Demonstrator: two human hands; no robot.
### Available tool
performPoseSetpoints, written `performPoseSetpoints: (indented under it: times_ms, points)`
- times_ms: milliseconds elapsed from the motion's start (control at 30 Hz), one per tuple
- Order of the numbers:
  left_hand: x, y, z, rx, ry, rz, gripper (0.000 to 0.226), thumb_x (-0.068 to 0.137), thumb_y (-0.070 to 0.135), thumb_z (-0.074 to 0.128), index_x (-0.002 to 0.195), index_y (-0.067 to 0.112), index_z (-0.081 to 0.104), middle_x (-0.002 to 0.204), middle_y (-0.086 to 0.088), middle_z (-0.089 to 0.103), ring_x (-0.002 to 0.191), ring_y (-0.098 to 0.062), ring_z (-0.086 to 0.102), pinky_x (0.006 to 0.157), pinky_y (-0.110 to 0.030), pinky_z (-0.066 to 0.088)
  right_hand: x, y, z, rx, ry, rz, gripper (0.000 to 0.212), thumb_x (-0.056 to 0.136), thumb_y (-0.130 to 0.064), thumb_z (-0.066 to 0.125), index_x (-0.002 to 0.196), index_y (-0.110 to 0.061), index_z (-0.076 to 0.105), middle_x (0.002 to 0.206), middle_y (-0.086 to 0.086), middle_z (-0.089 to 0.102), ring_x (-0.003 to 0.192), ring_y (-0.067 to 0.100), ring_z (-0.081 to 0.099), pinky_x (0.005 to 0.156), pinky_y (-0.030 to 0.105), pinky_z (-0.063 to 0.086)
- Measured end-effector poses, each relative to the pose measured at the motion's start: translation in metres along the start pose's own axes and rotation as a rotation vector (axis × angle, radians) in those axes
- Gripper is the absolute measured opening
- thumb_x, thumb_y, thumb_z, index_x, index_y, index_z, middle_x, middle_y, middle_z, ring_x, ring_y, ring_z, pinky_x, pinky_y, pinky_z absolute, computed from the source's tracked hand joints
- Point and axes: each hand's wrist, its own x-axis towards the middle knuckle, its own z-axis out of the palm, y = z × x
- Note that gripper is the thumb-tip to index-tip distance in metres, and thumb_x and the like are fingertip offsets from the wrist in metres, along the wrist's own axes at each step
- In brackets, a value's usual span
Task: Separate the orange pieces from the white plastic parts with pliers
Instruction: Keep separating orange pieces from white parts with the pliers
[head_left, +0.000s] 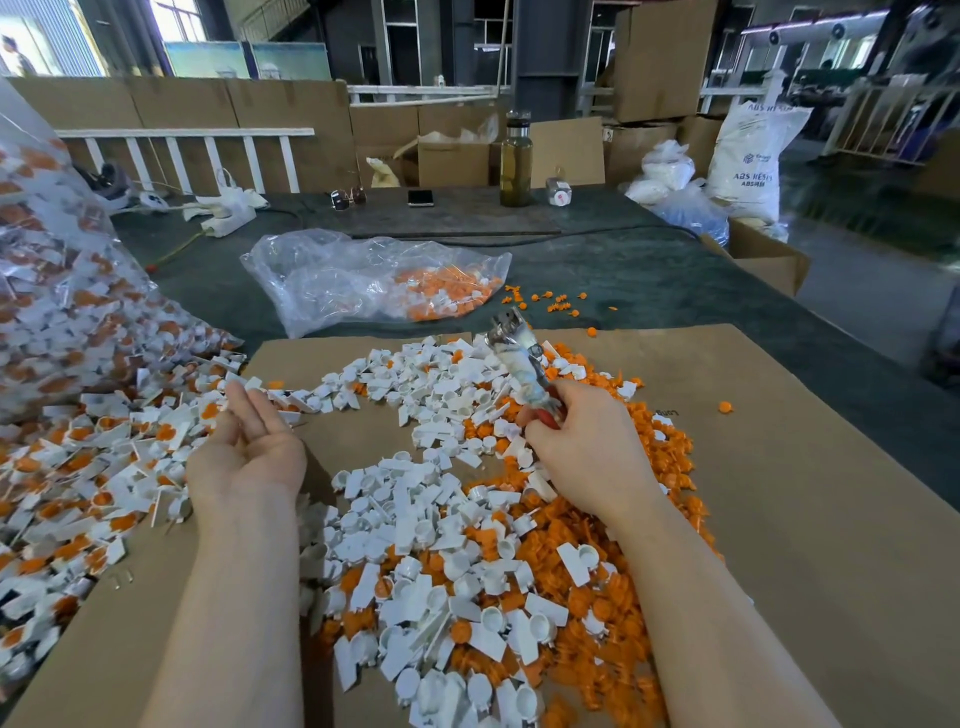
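We've got a big sorted heap of white plastic parts (415, 525) and loose orange pieces (602, 561) on the cardboard sheet (805, 493); our right hand (582, 447) grips the pliers (524, 364), our left hand (249, 441) lies open and empty. Plenty left: unseparated parts (78, 467) spill from the bag (47, 291) at left. Beyond, the dark counter (623, 270), then cartons (660, 57) in a workshop.

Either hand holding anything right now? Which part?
The right hand grips the pliers by the red handles, head pointing up and away. The left hand is open, palm up, holding nothing.
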Motion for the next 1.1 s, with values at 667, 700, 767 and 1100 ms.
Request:
performPoseSetpoints:
  times_ms: [667, 700, 767, 1100]
  points:
    - [-0.028, -0.077, -0.045, 2.658, -1.014, 0.756, 0.016, 0.093, 0.042, 0.063, 0.108, 0.042, 0.068, 0.109, 0.009, 0.042, 0.121, -0.022, 0.037, 0.105, -0.043, 0.025, 0.000, 0.000, 0.001, -0.067, 0.019, -0.018, 0.016, 0.090, -0.029, 0.058, 0.077, -0.028, 0.048, 0.069, -0.011, 0.053, 0.061, 0.008, 0.051, 0.050, 0.020, 0.030]
    - [-0.027, -0.077, -0.047, 2.691, -1.031, 0.768, 0.020, 0.094, 0.041, 0.061, 0.114, 0.041, 0.066, 0.111, 0.008, 0.043, 0.121, -0.022, 0.037, 0.106, -0.043, 0.025, 0.000, 0.000, 0.000, -0.073, 0.019, -0.018, 0.016, 0.090, -0.029, 0.058, 0.077, -0.027, 0.048, 0.070, -0.011, 0.053, 0.061, 0.008, 0.051, 0.050, 0.019, 0.030]
    - [-0.025, -0.077, -0.050, 2.725, -1.042, 0.783, 0.029, 0.094, 0.041, 0.060, 0.122, 0.039, 0.063, 0.120, 0.005, 0.048, 0.122, -0.022, 0.037, 0.106, -0.043, 0.025, -0.001, -0.001, 0.000, -0.070, 0.015, -0.018, 0.018, 0.090, -0.027, 0.058, 0.075, -0.027, 0.048, 0.070, -0.010, 0.054, 0.060, 0.008, 0.051, 0.049, 0.019, 0.030]
    - [-0.025, -0.075, -0.046, 2.653, -1.136, 0.643, 0.015, 0.088, 0.037, 0.070, 0.091, 0.039, 0.056, 0.095, 0.018, 0.059, 0.107, -0.013, 0.048, 0.082, -0.030, 0.011, -0.001, -0.001, 0.000, -0.067, 0.005, -0.011, 0.016, 0.089, -0.025, 0.058, 0.075, -0.027, 0.050, 0.072, -0.006, 0.058, 0.063, 0.010, 0.054, 0.050, 0.022, 0.033]
